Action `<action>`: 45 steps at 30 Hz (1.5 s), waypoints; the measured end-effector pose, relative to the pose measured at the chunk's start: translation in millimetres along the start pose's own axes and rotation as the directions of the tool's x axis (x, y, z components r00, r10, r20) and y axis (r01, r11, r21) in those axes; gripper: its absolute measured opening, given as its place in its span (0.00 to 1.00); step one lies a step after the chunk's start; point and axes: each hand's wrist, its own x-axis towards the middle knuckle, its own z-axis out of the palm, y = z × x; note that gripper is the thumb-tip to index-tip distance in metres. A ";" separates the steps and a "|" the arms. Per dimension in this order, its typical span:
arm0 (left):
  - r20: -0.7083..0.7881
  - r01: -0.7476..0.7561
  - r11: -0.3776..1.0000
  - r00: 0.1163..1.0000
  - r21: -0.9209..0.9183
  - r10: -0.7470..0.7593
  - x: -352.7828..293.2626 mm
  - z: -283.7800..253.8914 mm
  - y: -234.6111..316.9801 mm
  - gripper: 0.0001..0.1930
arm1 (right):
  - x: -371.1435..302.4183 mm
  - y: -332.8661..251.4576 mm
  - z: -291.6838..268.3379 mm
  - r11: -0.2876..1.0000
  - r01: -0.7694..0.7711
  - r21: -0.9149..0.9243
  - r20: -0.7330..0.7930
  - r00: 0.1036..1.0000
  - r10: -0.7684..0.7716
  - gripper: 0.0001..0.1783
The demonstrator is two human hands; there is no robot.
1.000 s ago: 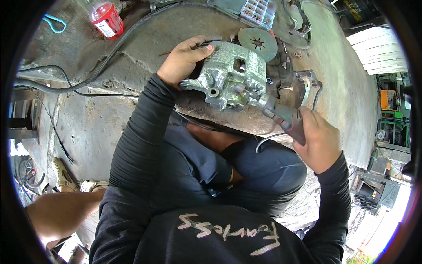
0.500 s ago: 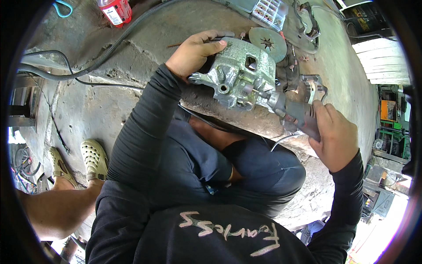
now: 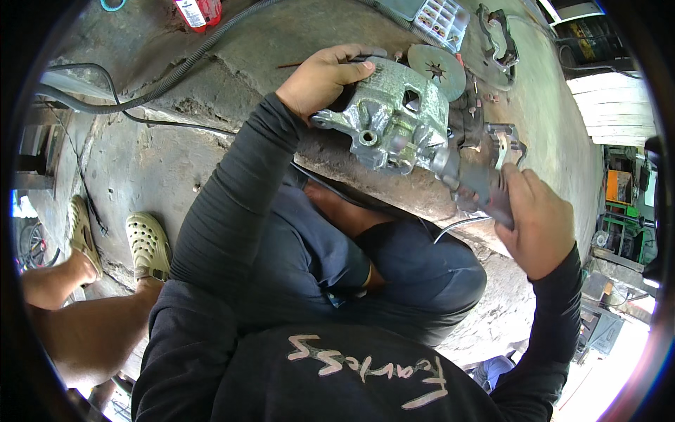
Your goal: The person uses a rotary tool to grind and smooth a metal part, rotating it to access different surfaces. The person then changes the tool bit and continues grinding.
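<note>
A silvery metal brake caliper (image 3: 383, 116), with a square window and a round bolt hole, sits at the edge of a concrete ledge. My left hand (image 3: 327, 79) grips its upper left side, thumb on top. In my right hand (image 3: 536, 221) is a dark die grinder (image 3: 485, 190), its fingers wrapped round the body. The grinder's small tip (image 3: 402, 143) points left at the caliper's lower face, blurred; whether it touches I cannot tell. A thin grey disc (image 3: 437, 73) with a star-shaped hole lies just behind the caliper.
On the ledge (image 3: 295, 35) are a corrugated hose (image 3: 190, 67), a red bottle (image 3: 199, 13), a compartment box (image 3: 439, 21) of small parts, and metal brackets (image 3: 498, 39), (image 3: 505, 141) at the right. A person's foot in a beige clog (image 3: 148, 243) stands at the left.
The caliper, both hands and the grinder sit slightly further right in view, along with the background. The grinder's tip has become blurred. The other person's legs appear shifted.
</note>
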 end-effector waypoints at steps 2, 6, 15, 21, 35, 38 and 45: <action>0.009 0.000 0.999 1.000 -0.033 0.001 0.0 1.1 -0.8 0.20 | 1.0 0.0 -0.6 1.000 -0.023 0.014 0.025 0.999 0.023 0.40; 0.015 -0.003 0.999 1.000 -0.036 0.004 -0.3 0.7 0.3 0.20 | 2.1 -0.9 -4.1 0.998 0.010 0.061 0.036 0.999 -0.012 0.39; -0.012 0.003 1.000 1.000 -0.004 -0.003 0.6 0.3 -0.1 0.20 | 5.0 -1.7 -10.3 1.000 0.018 -0.007 0.034 0.999 -0.018 0.39; -0.002 -0.006 1.000 1.000 -0.020 0.006 1.1 0.2 -0.3 0.20 | 5.0 -1.8 -19.7 1.000 -0.011 -0.017 0.132 0.991 0.014 0.41; -0.032 -0.012 0.999 0.999 -0.040 0.010 -0.3 3.6 -0.3 0.19 | 11.0 -4.0 -27.5 0.997 0.009 -0.074 0.117 0.993 0.000 0.40; -0.050 -0.030 0.999 0.998 -0.039 0.028 -0.7 4.6 -0.6 0.19 | 10.6 -4.4 -27.8 0.996 0.013 -0.086 0.108 0.994 -0.004 0.40; -0.028 0.005 1.000 1.000 -0.013 -0.006 -0.4 3.2 -0.1 0.19 | 10.8 -4.0 -29.7 0.996 -0.009 -0.094 0.147 0.989 0.023 0.41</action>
